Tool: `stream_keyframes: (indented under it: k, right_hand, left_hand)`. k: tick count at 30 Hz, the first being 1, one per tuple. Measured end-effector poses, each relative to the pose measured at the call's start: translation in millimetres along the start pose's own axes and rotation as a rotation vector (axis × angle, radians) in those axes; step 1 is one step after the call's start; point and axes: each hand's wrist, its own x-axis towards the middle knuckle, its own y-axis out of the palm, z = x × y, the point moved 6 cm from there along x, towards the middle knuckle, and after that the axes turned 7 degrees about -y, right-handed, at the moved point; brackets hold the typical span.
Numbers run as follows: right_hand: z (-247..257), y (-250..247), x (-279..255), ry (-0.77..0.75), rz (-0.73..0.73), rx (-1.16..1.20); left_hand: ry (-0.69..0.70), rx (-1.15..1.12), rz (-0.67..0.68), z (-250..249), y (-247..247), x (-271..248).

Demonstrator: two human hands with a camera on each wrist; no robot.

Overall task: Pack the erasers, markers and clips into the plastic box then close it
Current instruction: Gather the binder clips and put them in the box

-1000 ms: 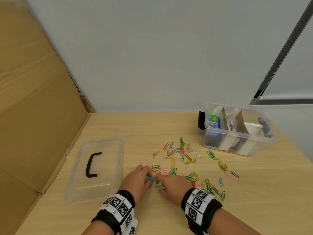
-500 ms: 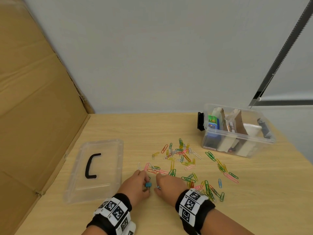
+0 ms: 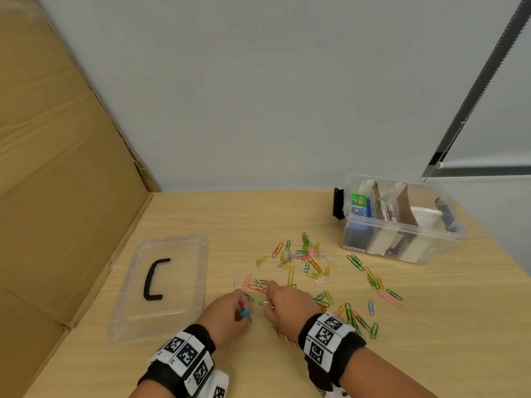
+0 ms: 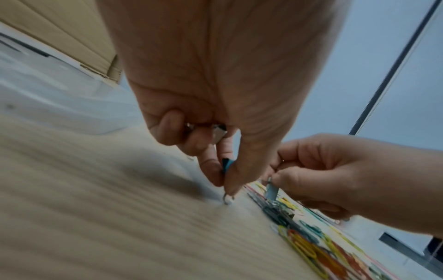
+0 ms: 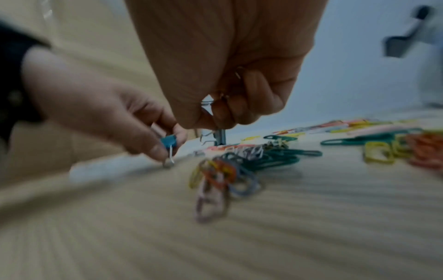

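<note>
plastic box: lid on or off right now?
Off. The plastic box stands open-topped at the table's far right, contents showing; its lid lies flat on the table at the left, apart from it.

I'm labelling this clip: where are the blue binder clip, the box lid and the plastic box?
blue binder clip (image 3: 244, 313), head view, on its blue body in the left hand.
box lid (image 3: 184, 294), head view, on its clear panel.
plastic box (image 3: 402, 225), head view, on its front rim.

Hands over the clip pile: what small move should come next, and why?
Probably carry both to the open plastic box and drop them in. The left hand pinches a blue binder clip, the right hand a pale one, while many paper clips remain on the table.
</note>
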Motion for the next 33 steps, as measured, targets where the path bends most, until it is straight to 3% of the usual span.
stream_keyframes:
  k: [7,12,18,25,28,33]
  right_hand:
    - [-61.1,-43.5,-36.1,0.108,-0.173,0.593]
    - [-129.4,-110.5,-68.0,0.177,-0.404,0.716]
    - [-224.5,-198.0,-87.4,0.281,-0.640,0.704]
    - [-331.6,-227.5,-58.2,0.545,-0.529,0.902]
    - [-351.5,-224.4,-41.3,0.639,-0.506,0.977]
    - [-352.9,-224.4,-32.4,0.598,-0.325,0.703]
  left_hand:
    - [0.076,-0.146,-0.097,-17.2,-15.7,4.4]
    - [0.124,-0.319,-0.152,-60.1,-24.7,11.8]
    - [0.160,-0.348,-0.177,-111.6,-13.1,31.0]
    - [0.109,-0.312,-0.195,-153.5,6.7,38.7]
    - [0.036,-0.336,-0.242,-148.7,0.5,36.1]
    - [-0.070,-0.363,-0.299,-124.4,-20.3,29.1]
